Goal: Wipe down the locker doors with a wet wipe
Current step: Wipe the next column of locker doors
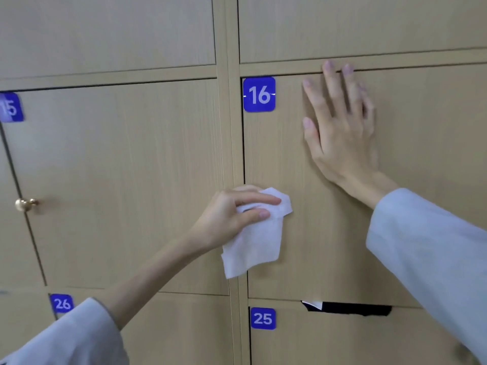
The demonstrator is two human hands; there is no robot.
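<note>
Far to the left of the left hand, a brass knob (25, 204) sits on the door (118, 180) tagged 15 (10, 108). Below the left forearm is the tag 26 (61, 303). The left hand (232, 214) pinches a white wet wipe (257, 241) between curled fingers and thumb, at the left edge of the locker door (303, 246) tagged 16 (259, 94); the wipe hangs below the fingers, its lower corner over the frame strip. Below the wipe is the tag 25 (263, 318). To the right and above, the right hand (340, 133) lies flat on that door, fingers straight and spread, two fingertips reaching over its top edge. Below the right forearm, a dark gap (350, 309) shows under the door.
</note>
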